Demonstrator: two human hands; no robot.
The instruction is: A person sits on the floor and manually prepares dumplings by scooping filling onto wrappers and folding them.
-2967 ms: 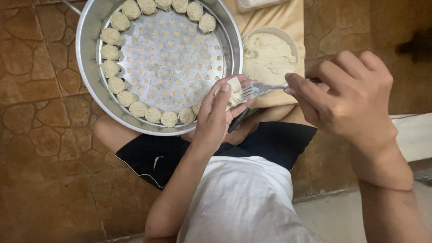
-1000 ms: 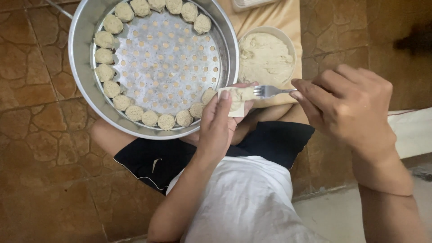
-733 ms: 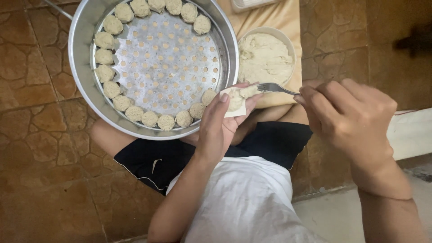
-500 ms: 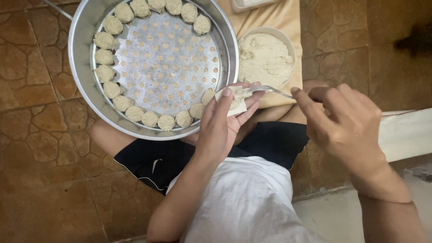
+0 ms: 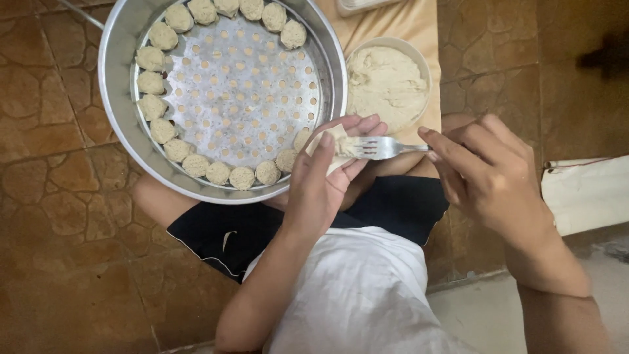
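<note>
Wrapper (image 5: 333, 145) cupped in left hand (image 5: 321, 187) at near right rim of perforated steamer tray (image 5: 114, 98), fork (image 5: 380, 148) pinched in right hand (image 5: 488, 177), lying left-right, tines on wrapper, filling bowl (image 5: 386, 82) just beyond.

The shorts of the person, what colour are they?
Black shorts, seen best in the head view.

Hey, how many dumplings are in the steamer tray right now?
17 round beige dumplings ring the perforated round metal steamer tray: six along the top, eleven down the left and bottom rim. The left hand may hide more.
</note>
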